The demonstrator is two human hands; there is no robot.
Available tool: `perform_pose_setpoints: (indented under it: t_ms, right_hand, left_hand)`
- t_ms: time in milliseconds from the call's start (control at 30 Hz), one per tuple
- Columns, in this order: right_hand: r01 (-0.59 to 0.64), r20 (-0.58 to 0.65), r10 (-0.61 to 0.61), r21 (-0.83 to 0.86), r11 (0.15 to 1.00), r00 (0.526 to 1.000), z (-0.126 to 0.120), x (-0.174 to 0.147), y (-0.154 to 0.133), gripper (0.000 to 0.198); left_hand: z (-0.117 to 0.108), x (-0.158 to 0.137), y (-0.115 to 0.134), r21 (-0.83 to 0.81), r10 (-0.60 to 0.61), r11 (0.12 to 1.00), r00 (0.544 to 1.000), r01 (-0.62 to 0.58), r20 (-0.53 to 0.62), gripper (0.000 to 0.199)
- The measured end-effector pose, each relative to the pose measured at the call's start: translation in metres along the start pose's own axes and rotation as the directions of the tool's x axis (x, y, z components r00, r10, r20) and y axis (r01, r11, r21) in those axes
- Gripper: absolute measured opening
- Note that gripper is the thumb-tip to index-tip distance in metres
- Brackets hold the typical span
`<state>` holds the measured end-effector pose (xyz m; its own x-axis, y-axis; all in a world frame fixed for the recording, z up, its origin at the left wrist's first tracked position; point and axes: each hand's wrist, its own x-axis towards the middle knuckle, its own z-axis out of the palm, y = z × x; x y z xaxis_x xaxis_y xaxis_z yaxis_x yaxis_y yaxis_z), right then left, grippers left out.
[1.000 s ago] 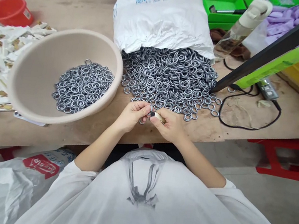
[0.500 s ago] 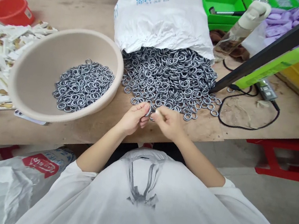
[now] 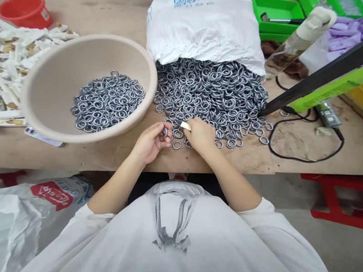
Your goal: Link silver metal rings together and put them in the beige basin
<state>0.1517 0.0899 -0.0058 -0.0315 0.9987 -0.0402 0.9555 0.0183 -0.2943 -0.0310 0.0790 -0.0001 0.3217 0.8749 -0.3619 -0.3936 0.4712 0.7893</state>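
Note:
My left hand (image 3: 151, 144) is closed on a grey ring (image 3: 164, 132), pinched between thumb and fingers just above the table's front part. To its right, my right hand (image 3: 202, 135) grips a small flat tool (image 3: 186, 126) with a pale body and a dark tip; the tip points left over loose rings. A large heap of grey rings (image 3: 216, 91) spills from a white sack (image 3: 207, 34) behind my hands. On the left, a wide beige basin (image 3: 55, 65) contains many more of these rings (image 3: 109, 101).
White pieces (image 3: 9, 67) lie piled left of the basin, near a red bowl (image 3: 25, 10). A black bar (image 3: 314, 83) slants up at the right, beside a cable with a small device (image 3: 329, 116). A bottle (image 3: 296, 41) and green trays (image 3: 277, 11) stand behind.
My hands have moved apart: the left went left and a little down with the ring, the right stayed near the heap's front. The tool in my right hand shows more clearly. The view shifted slightly.

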Motion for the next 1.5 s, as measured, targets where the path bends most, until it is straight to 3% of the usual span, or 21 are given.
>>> perform_pose_setpoints:
  t_ms: [100, 200, 333, 400, 467, 533, 600, 667, 767, 833, 900, 1000, 1067, 1167, 1300, 1400, 1500]
  right_hand:
    - [-0.003, -0.027, 0.005, 0.090, 0.996, 1.000, 0.000, 0.003, 0.005, 0.023]
    - [0.029, -0.058, -0.015, 0.248, 0.968, 0.998, -0.002, -0.001, 0.006, 0.027]
    - [0.020, -0.044, -0.012, 0.170, 0.985, 0.999, -0.002, -0.009, 0.002, 0.029]
    - [0.004, -0.004, -0.004, 0.101, 0.995, 1.000, 0.000, -0.011, 0.001, 0.030]
    - [0.007, 0.013, -0.008, 0.077, 0.997, 1.000, 0.003, -0.011, 0.002, 0.027]
    - [0.010, -0.005, -0.009, 0.088, 0.996, 1.000, 0.006, -0.009, 0.005, 0.028]
    - [0.012, -0.038, -0.007, 0.122, 0.992, 0.999, 0.008, -0.007, 0.008, 0.028]
    - [0.017, -0.067, -0.006, 0.170, 0.985, 0.998, 0.009, -0.007, 0.010, 0.026]
    - [0.058, -0.069, -0.044, 0.220, 0.974, 0.997, 0.009, -0.008, 0.009, 0.023]
    - [0.090, -0.042, -0.083, 0.216, 0.972, 0.996, 0.009, -0.009, 0.008, 0.024]
    - [0.100, -0.007, -0.101, 0.191, 0.976, 0.995, 0.009, -0.010, 0.007, 0.024]
    - [0.084, -0.011, -0.083, 0.228, 0.970, 0.996, 0.008, -0.010, 0.007, 0.020]
    - [0.082, -0.041, -0.072, 0.407, 0.910, 0.997, 0.007, -0.010, 0.005, 0.019]
    - [0.075, -0.005, -0.105, 0.732, 0.677, 0.994, 0.004, -0.012, 0.000, 0.028]
    - [0.026, 0.004, -0.075, 0.922, 0.386, 0.997, 0.000, -0.018, -0.011, 0.041]
    - [-0.058, 0.052, 0.042, 0.987, 0.147, 0.998, 0.003, -0.024, -0.019, 0.047]
    - [-0.103, 0.097, 0.095, 0.993, 0.053, 0.991, 0.010, -0.029, -0.023, 0.050]
  left_hand:
    - [0.003, 0.001, -0.003, 0.010, -0.012, 1.000, 0.999, 0.013, -0.045, 0.028]
    - [0.008, 0.005, -0.012, 0.130, 0.050, 0.991, 0.996, -0.041, -0.073, 0.026]
    - [0.010, 0.014, -0.023, 0.422, 0.209, 0.892, 0.975, -0.160, -0.071, 0.013]
    - [0.007, 0.014, -0.023, 0.605, 0.314, 0.765, 0.948, -0.219, -0.054, 0.007]
    - [0.003, 0.012, -0.019, 0.797, 0.395, 0.553, 0.919, -0.241, 0.004, 0.007]
    - [0.000, 0.009, -0.015, 0.917, 0.403, 0.311, 0.909, -0.250, 0.111, 0.011]
    - [-0.003, 0.007, -0.012, 0.957, 0.338, 0.134, 0.919, -0.258, 0.201, 0.015]
    - [-0.004, 0.008, -0.010, 0.966, 0.262, 0.035, 0.935, -0.257, 0.239, 0.016]
    - [-0.005, 0.012, -0.009, 0.974, 0.215, -0.029, 0.950, -0.225, 0.226, 0.010]
    - [-0.006, 0.015, -0.009, 0.975, 0.236, -0.009, 0.947, -0.221, 0.217, 0.004]
    - [-0.008, 0.017, -0.008, 0.969, 0.296, 0.064, 0.931, -0.241, 0.212, 0.005]
    - [-0.010, 0.017, -0.006, 0.925, 0.374, 0.269, 0.914, -0.270, 0.158, 0.016]
    - [-0.011, 0.016, -0.005, 0.860, 0.378, 0.428, 0.919, -0.277, 0.107, 0.024]
    - [-0.007, 0.012, -0.007, 0.709, 0.348, 0.640, 0.934, -0.296, 0.076, 0.033]
    - [0.007, 0.004, -0.015, 0.374, 0.266, 0.890, 0.963, -0.262, 0.042, 0.046]
    - [0.016, -0.003, -0.022, 0.250, 0.289, 0.922, 0.955, -0.296, 0.067, 0.043]
    - [0.018, -0.007, -0.027, 0.289, 0.370, 0.882, 0.927, -0.372, 0.064, 0.038]
